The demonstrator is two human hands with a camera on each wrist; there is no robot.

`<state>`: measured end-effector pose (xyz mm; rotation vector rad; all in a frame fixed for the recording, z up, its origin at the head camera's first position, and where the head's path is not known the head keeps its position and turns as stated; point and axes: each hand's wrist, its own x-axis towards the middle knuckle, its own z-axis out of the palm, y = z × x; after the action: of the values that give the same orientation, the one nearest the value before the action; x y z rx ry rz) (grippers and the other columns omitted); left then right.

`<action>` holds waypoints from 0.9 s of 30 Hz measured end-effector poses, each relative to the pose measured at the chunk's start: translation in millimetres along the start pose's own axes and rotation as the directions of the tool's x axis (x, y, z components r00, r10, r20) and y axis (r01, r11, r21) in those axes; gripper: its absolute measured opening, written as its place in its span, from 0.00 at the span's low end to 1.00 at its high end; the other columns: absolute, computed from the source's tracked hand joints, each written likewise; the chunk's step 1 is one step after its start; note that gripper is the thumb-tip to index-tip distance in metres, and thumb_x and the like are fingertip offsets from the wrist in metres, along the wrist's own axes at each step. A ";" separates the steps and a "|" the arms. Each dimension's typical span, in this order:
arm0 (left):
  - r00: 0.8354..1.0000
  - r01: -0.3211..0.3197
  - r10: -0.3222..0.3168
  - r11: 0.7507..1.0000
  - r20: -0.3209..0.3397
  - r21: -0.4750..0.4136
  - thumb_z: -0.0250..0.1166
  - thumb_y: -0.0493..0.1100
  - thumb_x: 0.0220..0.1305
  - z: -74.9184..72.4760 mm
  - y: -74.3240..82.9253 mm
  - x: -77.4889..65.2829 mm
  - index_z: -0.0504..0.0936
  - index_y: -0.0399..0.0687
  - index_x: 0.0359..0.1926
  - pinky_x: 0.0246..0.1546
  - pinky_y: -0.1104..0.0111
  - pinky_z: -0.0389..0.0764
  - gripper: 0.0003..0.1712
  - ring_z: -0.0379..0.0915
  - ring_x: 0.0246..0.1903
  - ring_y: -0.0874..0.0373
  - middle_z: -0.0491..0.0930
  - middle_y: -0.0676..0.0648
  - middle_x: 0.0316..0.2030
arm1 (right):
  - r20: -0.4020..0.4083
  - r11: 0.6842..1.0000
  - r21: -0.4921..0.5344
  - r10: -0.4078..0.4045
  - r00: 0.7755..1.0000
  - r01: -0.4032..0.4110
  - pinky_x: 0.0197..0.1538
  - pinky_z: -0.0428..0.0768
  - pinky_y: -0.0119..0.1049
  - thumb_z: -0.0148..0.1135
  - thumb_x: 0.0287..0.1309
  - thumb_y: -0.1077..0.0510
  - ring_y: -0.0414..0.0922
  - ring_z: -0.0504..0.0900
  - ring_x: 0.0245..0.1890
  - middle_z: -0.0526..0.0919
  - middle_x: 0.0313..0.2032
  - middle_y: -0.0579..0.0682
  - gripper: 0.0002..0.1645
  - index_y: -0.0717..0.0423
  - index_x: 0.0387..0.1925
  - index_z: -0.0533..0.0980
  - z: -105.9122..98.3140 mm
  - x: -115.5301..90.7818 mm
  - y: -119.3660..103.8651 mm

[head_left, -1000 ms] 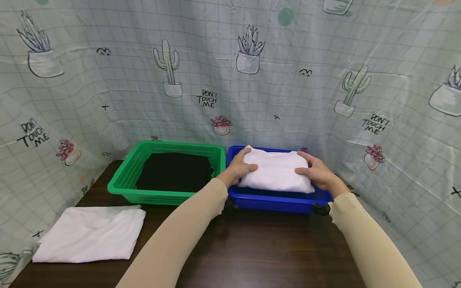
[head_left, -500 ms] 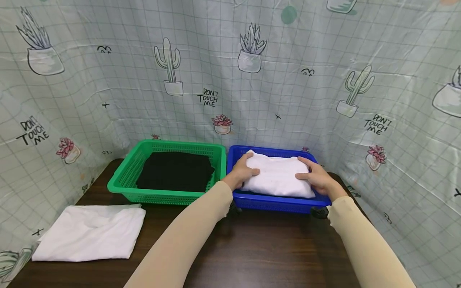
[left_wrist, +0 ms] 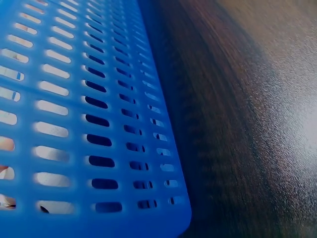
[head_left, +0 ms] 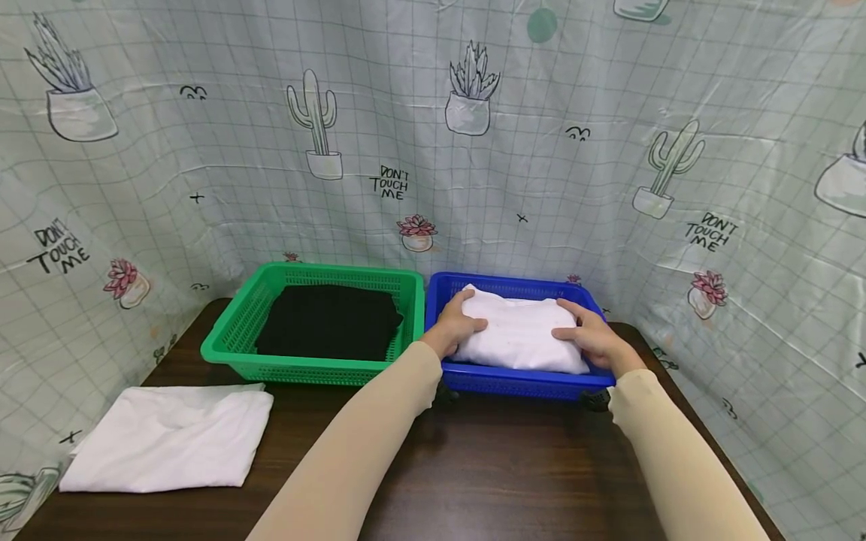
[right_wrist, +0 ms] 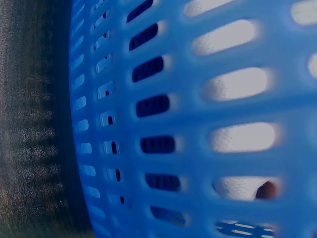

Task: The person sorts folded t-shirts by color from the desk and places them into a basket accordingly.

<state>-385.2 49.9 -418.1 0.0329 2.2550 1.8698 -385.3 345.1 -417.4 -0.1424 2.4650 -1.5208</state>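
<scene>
In the head view a folded white shirt (head_left: 517, 330) lies inside the blue basket (head_left: 534, 385), its far edge dipping like a neckline. My left hand (head_left: 457, 324) grips its left side, thumb on top. At the opposite side my right hand (head_left: 590, 334) holds it the same way, fingers spread along the edge. The fingertips beneath or behind the cloth are hidden. Both wrist views are filled by the slotted wall of the blue basket (left_wrist: 74, 106), with white cloth (right_wrist: 242, 136) showing through the slots.
Left of the blue basket stands a green basket (head_left: 298, 368) holding folded black cloth (head_left: 330, 321). Another folded white cloth (head_left: 169, 439) lies at the left on the dark wooden table (head_left: 487, 466). A printed curtain (head_left: 379, 113) hangs behind and along both sides.
Both hands have lowered the white shirt into the blue basket, mostly in the first half second. Since then it has settled only slightly, with the hands still on it.
</scene>
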 end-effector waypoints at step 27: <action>0.987 0.158 -0.159 0.986 -0.007 -0.047 0.71 0.30 0.68 5.1 -1.3 11.3 0.70 0.61 0.78 0.75 0.48 0.67 0.42 0.59 0.77 0.41 0.58 0.44 0.82 | 0.042 0.994 0.017 0.109 0.993 -0.110 0.79 0.48 0.68 0.60 0.76 0.64 0.67 0.38 0.83 0.32 0.84 0.67 0.51 0.53 0.87 0.41 3.4 5.4 2.4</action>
<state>-395.2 56.3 -421.9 -0.1595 2.1513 1.8421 -389.6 342.1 -421.8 -0.0334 2.3840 -1.4809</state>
